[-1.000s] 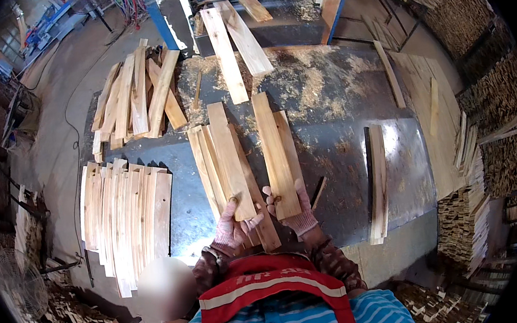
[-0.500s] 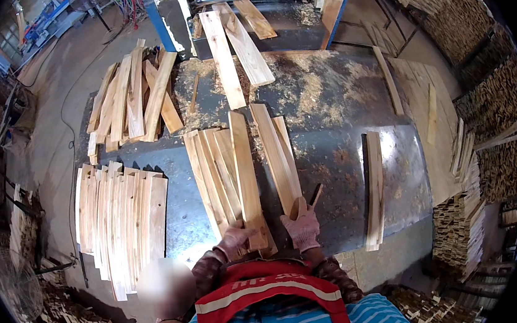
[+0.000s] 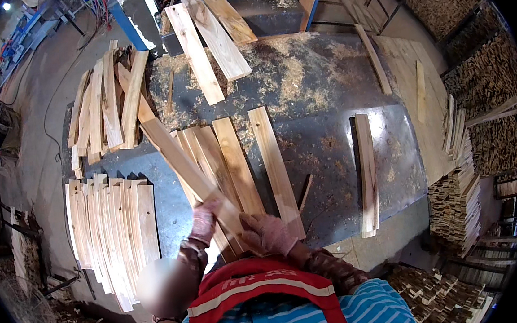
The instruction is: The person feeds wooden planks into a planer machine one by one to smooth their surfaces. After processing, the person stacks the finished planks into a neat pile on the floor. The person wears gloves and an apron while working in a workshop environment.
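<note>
A long wooden board [image 3: 177,160] is lifted at a slant over the metal table, its far end pointing toward the upper left. My left hand [image 3: 204,221], in a pinkish work glove, grips its near part from the left side. My right hand [image 3: 269,232], gloved alike, closes on the board's near end. Under and beside this board lie several other boards [image 3: 233,161], fanned side by side. Just right of them rests a single board [image 3: 274,166], its near end close to my right hand. A thin offcut strip [image 3: 306,192] lies farther right.
Neatly lined boards [image 3: 114,231] lie at the left, with a looser pile [image 3: 101,108] behind. Boards [image 3: 215,35] stick out of a blue-framed machine [image 3: 133,21] at the far side. Narrow boards [image 3: 366,173] lie at right. Sawdust covers the metal table [image 3: 332,148]. Stacked wood [image 3: 457,223] stands beyond.
Both hands have moved onto one board, which has swung to a slant toward the upper left. My right hand has let go of the boards on the right. The view has shifted slightly.
</note>
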A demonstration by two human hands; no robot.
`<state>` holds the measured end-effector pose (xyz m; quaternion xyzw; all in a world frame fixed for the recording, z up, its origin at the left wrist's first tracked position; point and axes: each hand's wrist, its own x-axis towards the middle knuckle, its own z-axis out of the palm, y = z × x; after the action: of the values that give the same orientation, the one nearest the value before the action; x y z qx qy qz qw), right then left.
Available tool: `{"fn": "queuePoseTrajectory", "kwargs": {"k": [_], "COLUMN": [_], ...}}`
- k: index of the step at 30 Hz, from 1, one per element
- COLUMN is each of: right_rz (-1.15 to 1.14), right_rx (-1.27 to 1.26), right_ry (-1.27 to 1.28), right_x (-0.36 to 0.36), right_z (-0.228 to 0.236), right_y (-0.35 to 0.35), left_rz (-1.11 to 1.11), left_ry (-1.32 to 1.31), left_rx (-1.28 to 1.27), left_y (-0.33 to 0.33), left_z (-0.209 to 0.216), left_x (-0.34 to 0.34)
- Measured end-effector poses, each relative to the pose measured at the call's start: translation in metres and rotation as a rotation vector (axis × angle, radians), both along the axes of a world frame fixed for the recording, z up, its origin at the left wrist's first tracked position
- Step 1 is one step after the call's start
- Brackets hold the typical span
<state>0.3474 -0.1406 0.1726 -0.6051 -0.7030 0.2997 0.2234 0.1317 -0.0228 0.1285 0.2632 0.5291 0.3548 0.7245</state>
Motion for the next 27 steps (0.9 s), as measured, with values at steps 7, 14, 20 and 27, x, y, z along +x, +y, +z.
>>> {"fn": "queuePoseTrajectory", "kwargs": {"k": [7,14,20,27], "right_rz": [-0.447,-0.666,-0.474,-0.189], "right_rx": [0.022,-0.291,-0.161,-0.003], "right_ry": [-0.590,-0.188,-0.045,0.199], "right_x": [0.059,0.077,0.054,-0.015], "right_z": [-0.051,-0.028,-0.020,0.016], "right_y": [0.010,0.017,-0.013,0.025], "left_rz": [0.199,-0.284,-0.240,0.242], "left_ry": [0.436,1.640,1.785,1.153], "left_rx": [0.023,0.305,-0.021,0.321], "left_y": [0.020,-0.062,-0.069,-0.020], "left_z": [0.009,-0.038,-0.005,0.000], "left_x": [-0.134,-0.267,-0.260,-0.180]}}
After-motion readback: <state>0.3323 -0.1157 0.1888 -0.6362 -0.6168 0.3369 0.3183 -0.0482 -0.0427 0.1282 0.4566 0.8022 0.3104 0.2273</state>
